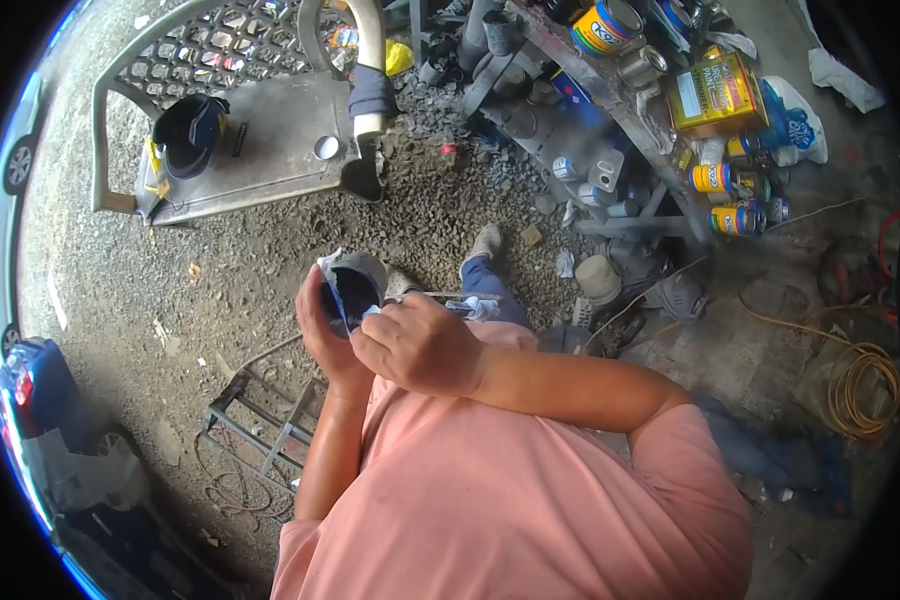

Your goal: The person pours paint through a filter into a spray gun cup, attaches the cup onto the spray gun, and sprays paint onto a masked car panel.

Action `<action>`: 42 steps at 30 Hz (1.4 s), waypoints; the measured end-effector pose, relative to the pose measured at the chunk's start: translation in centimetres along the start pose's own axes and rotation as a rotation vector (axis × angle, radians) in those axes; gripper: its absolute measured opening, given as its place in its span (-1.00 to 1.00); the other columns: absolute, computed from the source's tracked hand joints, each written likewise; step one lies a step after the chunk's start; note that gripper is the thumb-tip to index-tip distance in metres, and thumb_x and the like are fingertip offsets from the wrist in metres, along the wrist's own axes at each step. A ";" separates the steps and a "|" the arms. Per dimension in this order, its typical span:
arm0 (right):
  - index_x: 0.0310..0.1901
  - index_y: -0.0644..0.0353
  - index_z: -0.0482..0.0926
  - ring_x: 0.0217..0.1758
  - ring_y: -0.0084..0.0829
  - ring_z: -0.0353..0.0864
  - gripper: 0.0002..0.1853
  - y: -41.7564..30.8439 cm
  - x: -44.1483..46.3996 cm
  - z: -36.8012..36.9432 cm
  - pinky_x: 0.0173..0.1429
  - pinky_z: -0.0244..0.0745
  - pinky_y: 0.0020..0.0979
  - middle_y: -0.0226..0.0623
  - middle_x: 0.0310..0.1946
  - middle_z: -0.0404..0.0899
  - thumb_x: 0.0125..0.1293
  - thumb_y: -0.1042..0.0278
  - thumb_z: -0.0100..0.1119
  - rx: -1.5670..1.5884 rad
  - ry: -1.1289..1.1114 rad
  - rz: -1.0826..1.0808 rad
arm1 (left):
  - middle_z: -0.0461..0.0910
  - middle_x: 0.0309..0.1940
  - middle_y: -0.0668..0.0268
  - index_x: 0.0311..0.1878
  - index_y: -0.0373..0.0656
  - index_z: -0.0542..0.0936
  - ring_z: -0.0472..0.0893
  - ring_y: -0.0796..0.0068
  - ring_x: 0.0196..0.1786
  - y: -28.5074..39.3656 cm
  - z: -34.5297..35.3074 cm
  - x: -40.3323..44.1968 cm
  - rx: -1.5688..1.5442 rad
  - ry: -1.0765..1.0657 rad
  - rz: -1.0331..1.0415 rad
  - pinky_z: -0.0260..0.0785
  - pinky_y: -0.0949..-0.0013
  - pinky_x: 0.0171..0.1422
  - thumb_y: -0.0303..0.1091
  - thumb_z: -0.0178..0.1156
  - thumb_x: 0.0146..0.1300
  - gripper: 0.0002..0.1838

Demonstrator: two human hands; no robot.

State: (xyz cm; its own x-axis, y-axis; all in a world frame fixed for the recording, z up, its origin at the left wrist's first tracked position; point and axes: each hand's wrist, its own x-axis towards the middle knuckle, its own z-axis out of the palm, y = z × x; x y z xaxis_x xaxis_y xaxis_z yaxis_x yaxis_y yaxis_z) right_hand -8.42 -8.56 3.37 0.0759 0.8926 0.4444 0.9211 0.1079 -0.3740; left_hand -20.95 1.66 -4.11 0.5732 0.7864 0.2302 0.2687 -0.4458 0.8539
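Close in front of my pink shirt, my left hand (322, 335) is wrapped round the side of a round container (368, 268) with a dark inside. White crumpled material (329, 264) shows at the container's rim, near my left fingertips. My right hand (417, 345) is closed at the container's near right edge, its fingers bent together around something too small to make out. A thin stick (455, 296) shows beyond my right hand, beside a white crumpled piece (482, 308). The container's lower part is hidden.
A plastic chair (280, 120) stands at the upper left, with a dark cap (188, 135) and a small white lid (326, 147) on it. Paint cans (608, 27) and a yellow tin (715, 95) crowd a bench at the upper right. A metal frame (260, 425) lies lower left; a coiled hose (863, 390) lies right.
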 end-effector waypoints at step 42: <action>-0.22 0.26 0.65 -0.46 -0.65 0.46 -0.90 3.8 2.9 -0.9 -0.37 0.39 -0.45 -0.48 -0.49 0.56 0.41 0.42 0.33 0.626 0.126 0.866 | 0.58 0.24 0.11 0.45 -0.10 0.43 0.64 0.06 0.26 3.7 -0.7 6.1 0.010 -0.058 0.029 0.57 0.13 0.31 -0.35 0.65 -0.15 -0.01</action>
State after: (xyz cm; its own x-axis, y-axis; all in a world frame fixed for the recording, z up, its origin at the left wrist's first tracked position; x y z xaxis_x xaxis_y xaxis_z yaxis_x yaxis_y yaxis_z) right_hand -4.34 -5.96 3.96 0.6801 0.7257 -0.1044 0.1790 -0.3025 -0.9362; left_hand -17.05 5.11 0.74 0.6250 0.7468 0.2272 0.2590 -0.4730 0.8422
